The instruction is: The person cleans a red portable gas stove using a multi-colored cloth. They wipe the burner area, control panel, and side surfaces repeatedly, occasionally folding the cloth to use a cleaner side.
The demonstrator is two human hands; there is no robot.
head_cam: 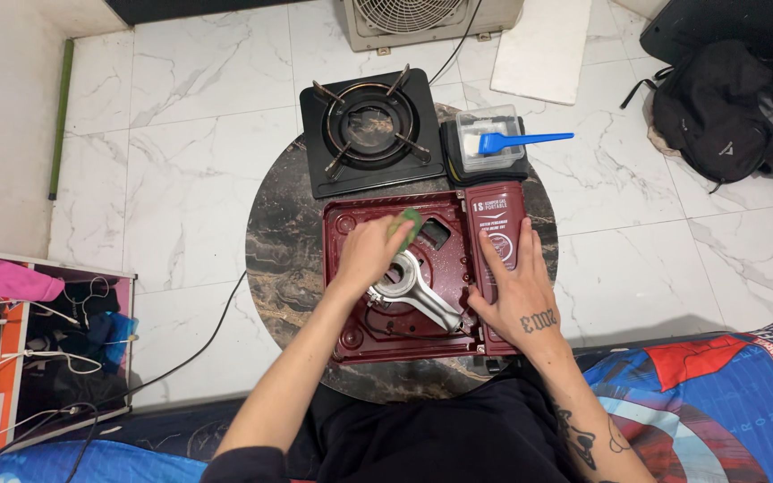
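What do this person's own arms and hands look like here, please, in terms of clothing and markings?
Both hands are bare, with no gloves. The left hand carries no visible markings, and a dark sleeve is pushed up to the elbow. The right hand has a small dark tattoo at the wrist, with further line tattoos along the forearm.

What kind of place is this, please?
Probably a room in a home, not a workshop: the person works on a dismantled red stove on a low round table, with a marble-tile floor and patterned bedding nearby.
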